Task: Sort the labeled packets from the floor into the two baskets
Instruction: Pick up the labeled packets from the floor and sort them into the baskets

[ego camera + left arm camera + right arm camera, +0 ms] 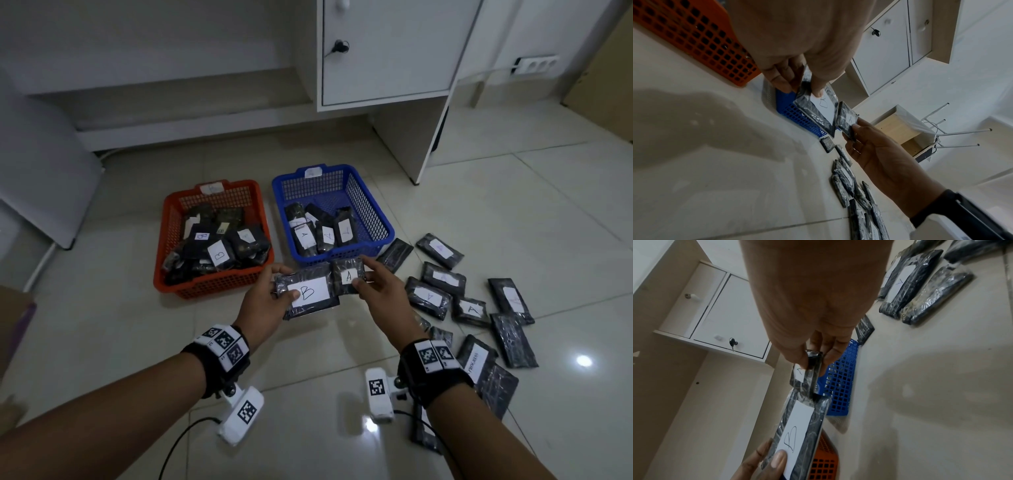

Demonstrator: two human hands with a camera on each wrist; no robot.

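My left hand [274,294] pinches a dark packet with a white "B" label [310,293], thumb on the label, above the floor just in front of the two baskets. My right hand [371,286] pinches a smaller packet labeled "A" [347,275] right beside it; the two packets touch or overlap. The orange basket [171,219] at left holds several packets, one marked B. The blue basket [373,209] at right holds several marked A. In the wrist views the B packet [797,431] and the A packet [847,122] show edge to edge.
Several dark packets [440,250] lie scattered on the tiled floor to the right, some under my right forearm. A white cabinet [387,51] stands behind the baskets, with a power strip [536,64] at the far wall. A white panel leans at the left.
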